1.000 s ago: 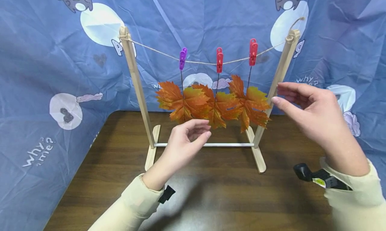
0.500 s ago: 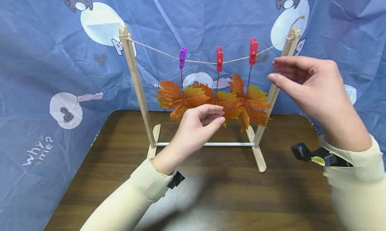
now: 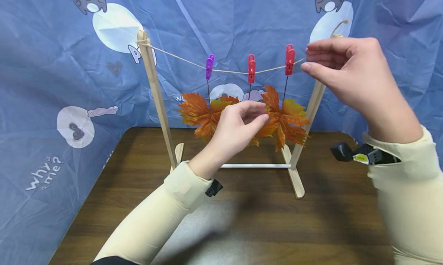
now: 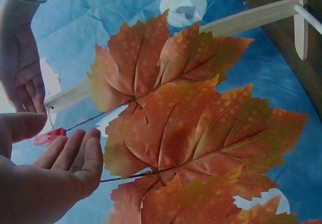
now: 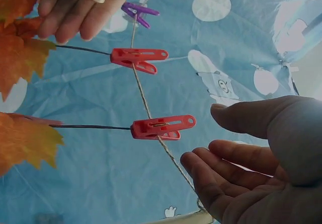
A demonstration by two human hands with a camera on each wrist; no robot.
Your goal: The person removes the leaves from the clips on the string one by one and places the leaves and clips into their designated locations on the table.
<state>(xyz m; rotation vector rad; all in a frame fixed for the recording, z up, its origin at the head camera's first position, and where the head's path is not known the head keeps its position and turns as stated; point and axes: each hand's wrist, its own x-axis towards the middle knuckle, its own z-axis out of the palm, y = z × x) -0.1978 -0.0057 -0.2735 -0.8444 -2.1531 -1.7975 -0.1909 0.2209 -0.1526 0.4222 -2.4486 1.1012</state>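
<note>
Three orange maple leaves hang by their stems from a twine line. A purple clothespin holds the left leaf, a red clothespin the middle one, and another red clothespin the right leaf. My right hand hovers just right of that last clothespin, thumb and fingers apart with nothing between them. My left hand is in front of the middle leaf, hiding much of it in the head view; its fingers are loosely bent and hold nothing.
The line runs between two wooden posts, the left post and the right post, joined low down by a white rod. The frame stands on a brown wooden table. Behind hangs a blue printed cloth.
My right hand has risen along the right post to the height of the right red clothespin. My left hand has moved up and right across the leaves. The leaves and clothespins stay in place.
</note>
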